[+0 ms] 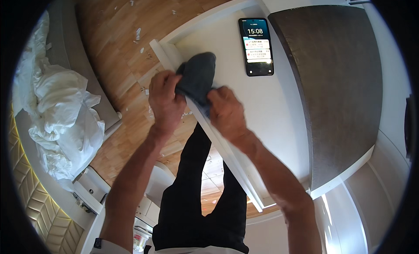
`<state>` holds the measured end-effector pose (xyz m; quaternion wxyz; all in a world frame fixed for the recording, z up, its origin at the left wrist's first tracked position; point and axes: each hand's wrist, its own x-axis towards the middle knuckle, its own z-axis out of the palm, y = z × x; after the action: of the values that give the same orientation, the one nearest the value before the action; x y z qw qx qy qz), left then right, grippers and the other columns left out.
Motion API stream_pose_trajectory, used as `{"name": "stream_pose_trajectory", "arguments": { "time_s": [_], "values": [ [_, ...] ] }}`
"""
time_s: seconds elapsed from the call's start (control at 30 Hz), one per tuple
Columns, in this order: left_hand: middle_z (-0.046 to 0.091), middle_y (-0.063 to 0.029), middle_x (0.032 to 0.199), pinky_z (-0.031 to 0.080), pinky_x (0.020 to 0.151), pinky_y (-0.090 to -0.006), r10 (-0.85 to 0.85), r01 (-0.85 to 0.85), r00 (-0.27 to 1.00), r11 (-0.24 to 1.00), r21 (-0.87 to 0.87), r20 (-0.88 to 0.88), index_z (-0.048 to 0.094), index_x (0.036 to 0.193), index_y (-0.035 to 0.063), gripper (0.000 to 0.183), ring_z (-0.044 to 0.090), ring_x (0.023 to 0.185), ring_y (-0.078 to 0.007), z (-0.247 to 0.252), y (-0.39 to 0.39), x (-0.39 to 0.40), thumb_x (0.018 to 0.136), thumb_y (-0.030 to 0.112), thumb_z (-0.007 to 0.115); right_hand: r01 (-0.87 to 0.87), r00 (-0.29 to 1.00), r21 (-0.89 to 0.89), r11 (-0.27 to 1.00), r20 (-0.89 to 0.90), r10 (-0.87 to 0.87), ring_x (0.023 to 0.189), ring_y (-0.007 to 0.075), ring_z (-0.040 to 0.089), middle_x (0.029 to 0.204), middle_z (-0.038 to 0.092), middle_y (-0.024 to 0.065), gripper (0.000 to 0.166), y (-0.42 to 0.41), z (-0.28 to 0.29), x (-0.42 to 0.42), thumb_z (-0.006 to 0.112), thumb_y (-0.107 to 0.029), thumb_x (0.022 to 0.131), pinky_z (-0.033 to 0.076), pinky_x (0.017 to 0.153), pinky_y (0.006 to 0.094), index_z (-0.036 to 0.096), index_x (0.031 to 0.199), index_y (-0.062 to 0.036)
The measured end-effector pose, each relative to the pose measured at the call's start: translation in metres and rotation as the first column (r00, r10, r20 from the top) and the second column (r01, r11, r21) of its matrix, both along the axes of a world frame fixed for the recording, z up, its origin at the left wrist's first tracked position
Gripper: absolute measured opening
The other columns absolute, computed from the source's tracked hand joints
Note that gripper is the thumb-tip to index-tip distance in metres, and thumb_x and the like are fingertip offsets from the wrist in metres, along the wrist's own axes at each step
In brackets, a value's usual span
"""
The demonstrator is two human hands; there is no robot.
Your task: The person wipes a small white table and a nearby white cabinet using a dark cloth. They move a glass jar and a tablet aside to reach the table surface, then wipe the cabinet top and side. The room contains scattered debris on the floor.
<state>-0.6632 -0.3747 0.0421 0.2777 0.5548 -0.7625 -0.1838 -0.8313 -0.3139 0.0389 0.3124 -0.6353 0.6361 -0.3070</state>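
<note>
Both hands grip a dark grey-green cloth (pixel 199 74) above the front edge of a pulled-out white drawer (pixel 275 123). My left hand (pixel 167 100) pinches the cloth's left side, with thumb and fingers together. On its lower right side, my right hand (pixel 227 110) has its fingers curled round the fabric and is slightly blurred. The cloth's upper part looks folded over. A lower bit of fabric hangs at the drawer front by my right hand. A smartphone (pixel 256 46) with a lit screen lies face up in the drawer, beyond my right hand.
A dark brown-grey cabinet top (pixel 343 90) borders the drawer on the right. At left, a crumpled white quilt (pixel 59 103) lies on a bed with a grey side rail (pixel 88 67). Paper scraps (pixel 138 34) litter the wood-look floor (pixel 114 41). My legs stand close to the drawer front.
</note>
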Motion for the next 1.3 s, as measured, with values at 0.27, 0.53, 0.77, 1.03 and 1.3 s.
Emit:
{"name": "stream_pose_trajectory", "arguments": {
  "time_s": [0.27, 0.53, 0.77, 1.03, 1.3],
  "values": [
    [0.062, -0.0134, 0.101, 0.049, 0.076, -0.0392, -0.296, 0.233, 0.941, 0.918, -0.32, -0.164, 0.063, 0.099, 0.0029, 0.036, 0.06, 0.091, -0.0334, 0.018, -0.112, -0.123, 0.066, -0.009, 0.056, 0.121, 0.942, -0.546, 0.829, -0.2, -0.269, 0.08, 0.0307, 0.061, 0.088, 0.062, 0.0081, 0.032, -0.089, 0.035, -0.147, 0.06, 0.01, 0.072, 0.052, 0.067, 0.0394, 0.067, 0.094, -0.0117],
    [0.058, -0.0081, 0.098, 0.05, 0.078, -0.0389, -0.412, 0.389, 0.908, 0.895, -0.219, -0.072, 0.063, 0.083, 0.0026, 0.023, 0.056, 0.094, -0.029, 0.015, -0.048, -0.208, 0.064, -0.009, 0.065, 0.19, 0.901, -0.45, 0.872, -0.272, -0.337, 0.084, 0.03, 0.059, 0.092, 0.062, 0.0105, 0.028, -0.017, 0.032, -0.197, 0.057, 0.012, 0.073, 0.051, 0.073, 0.0387, 0.065, 0.093, -0.0063],
    [0.06, -0.0098, 0.098, 0.051, 0.078, -0.0402, -0.468, 0.461, 0.883, 0.881, -0.106, -0.042, 0.061, 0.09, 0.0027, 0.029, 0.058, 0.092, -0.031, 0.011, -0.045, -0.144, 0.065, -0.011, 0.062, 0.154, 0.89, -0.402, 0.902, -0.341, -0.303, 0.083, 0.0269, 0.057, 0.091, 0.063, 0.0053, 0.031, -0.025, 0.034, -0.183, 0.062, 0.009, 0.067, 0.049, 0.073, 0.037, 0.068, 0.09, -0.011],
    [0.063, -0.008, 0.102, 0.05, 0.08, -0.0389, -0.334, 0.321, 0.942, 0.919, -0.228, -0.02, 0.064, 0.099, 0.003, 0.03, 0.059, 0.094, -0.0307, 0.022, -0.108, -0.164, 0.071, -0.007, 0.061, 0.098, 0.89, -0.434, 0.896, -0.364, -0.273, 0.083, 0.0285, 0.055, 0.091, 0.061, 0.006, 0.029, -0.079, 0.025, -0.191, 0.062, 0.006, 0.071, 0.049, 0.073, 0.04, 0.068, 0.094, -0.012],
    [0.059, -0.0046, 0.084, 0.049, 0.069, -0.0361, -0.354, 0.334, 0.935, 0.865, -0.374, 0.015, 0.064, 0.073, 0.0069, 0.012, 0.055, 0.081, -0.0251, 0.015, -0.147, -0.209, 0.063, 0.003, 0.069, 0.132, 0.841, -0.584, 0.801, -0.362, -0.402, 0.086, 0.0296, 0.056, 0.096, 0.061, 0.0059, 0.031, -0.118, 0.002, -0.218, 0.06, 0.0, 0.074, 0.049, 0.073, 0.0411, 0.067, 0.101, -0.0136]
  ]
}}
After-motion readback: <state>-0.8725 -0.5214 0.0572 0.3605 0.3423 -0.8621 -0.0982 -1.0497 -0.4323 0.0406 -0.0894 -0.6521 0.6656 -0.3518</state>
